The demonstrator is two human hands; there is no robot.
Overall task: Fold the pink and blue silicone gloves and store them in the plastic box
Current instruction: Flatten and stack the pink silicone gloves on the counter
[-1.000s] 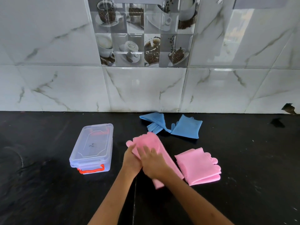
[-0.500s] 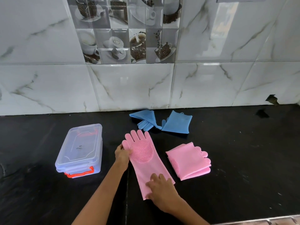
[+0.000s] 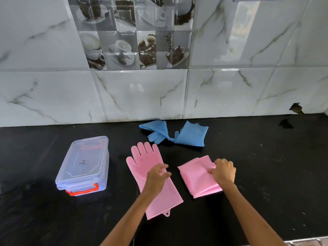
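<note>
One pink silicone glove [image 3: 142,160] lies flat and spread out, palm bristles up, fingers pointing to the wall. My left hand [image 3: 157,176] rests on its middle with fingers loosely apart. A second pink glove [image 3: 197,176] lies folded to the right. My right hand [image 3: 224,171] pinches that folded glove's far right edge. Two blue gloves sit near the wall: one crumpled [image 3: 157,131], one folded [image 3: 192,134]. The clear plastic box [image 3: 85,162] with an orange-red latch stands to the left, lid shut.
Everything lies on a black stone counter [image 3: 266,166] that ends at a white marble-tile wall [image 3: 142,95]. The counter's front edge shows at the lower right. A small dark chip marks the wall's base at the far right.
My right hand left the flat glove's cuff and moved right onto the folded pink glove. My left hand shifted from the flat glove's thumb side to its middle. The view moved closer.
</note>
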